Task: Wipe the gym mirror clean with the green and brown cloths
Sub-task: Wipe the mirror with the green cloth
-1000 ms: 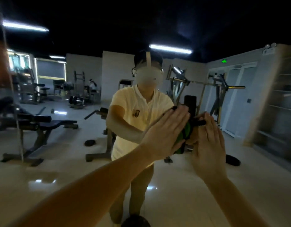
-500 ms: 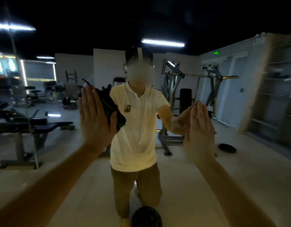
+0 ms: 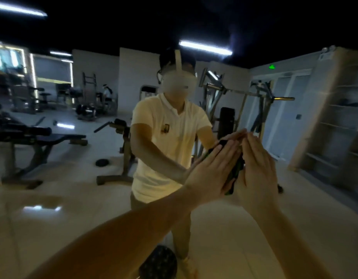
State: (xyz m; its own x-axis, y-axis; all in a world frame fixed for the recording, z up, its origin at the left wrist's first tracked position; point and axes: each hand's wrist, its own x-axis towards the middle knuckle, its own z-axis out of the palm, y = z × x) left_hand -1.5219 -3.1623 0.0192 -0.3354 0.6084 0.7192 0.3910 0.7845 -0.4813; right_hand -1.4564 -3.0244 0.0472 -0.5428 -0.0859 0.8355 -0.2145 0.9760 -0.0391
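Left hand (image 3: 212, 172), fingers straight, pressed a dark green cloth (image 3: 234, 174) on the glass gym mirror (image 3: 73, 188), beside the flat right hand (image 3: 256, 172); bare glass lay leftward.

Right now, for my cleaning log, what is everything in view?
mirror: one, fills the view, reflects the gym
green cloth: one, green and dark, on the glass by the left hand
bench: one, black, reflected left
lights: several, white, reflected top
plate: one, black, reflected floor
exit sign: one, green, upper right
reflected person: one, pale shirt, centre
left hand: flat, pressing the cloth
right hand: flat at the glass; brown cloth not discernible
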